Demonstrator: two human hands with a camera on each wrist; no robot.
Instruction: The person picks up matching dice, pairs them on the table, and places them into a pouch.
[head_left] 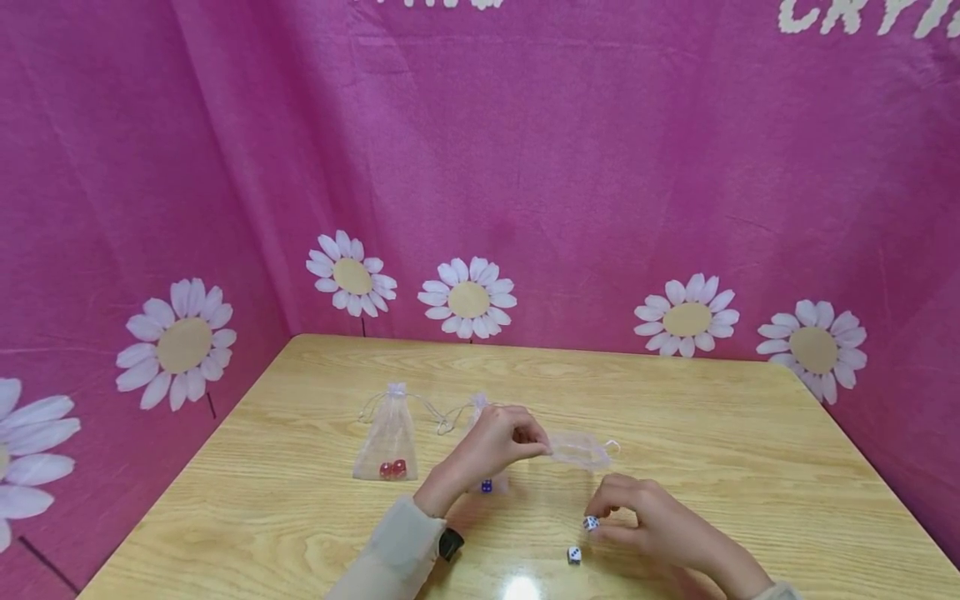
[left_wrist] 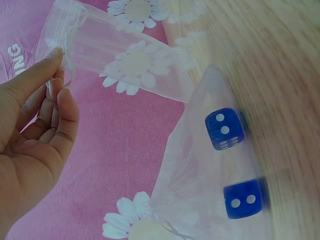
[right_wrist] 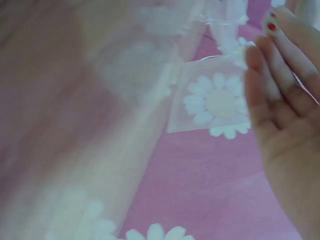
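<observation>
In the head view my left hand (head_left: 498,442) pinches the edge of a sheer white drawstring pouch (head_left: 581,450), which reaches out to the right just above the table. The left wrist view has this pouch (left_wrist: 120,55) hanging flat from thumb and fingertips, with no dice visible inside. My right hand (head_left: 656,521) holds a white die (head_left: 591,522) between thumb and fingers, to the lower right of the pouch. A second white die (head_left: 573,555) lies on the table close by. Beneath my left arm is another pouch, partly hidden, with two blue dice (left_wrist: 225,129) in it.
A sheer pouch (head_left: 390,429) with red dice (head_left: 393,469) lies to the left on the wooden table (head_left: 697,417). Pink cloth (head_left: 562,183) with daisies hangs behind the table and along its left side. A black band (head_left: 450,544) shows at my left wrist.
</observation>
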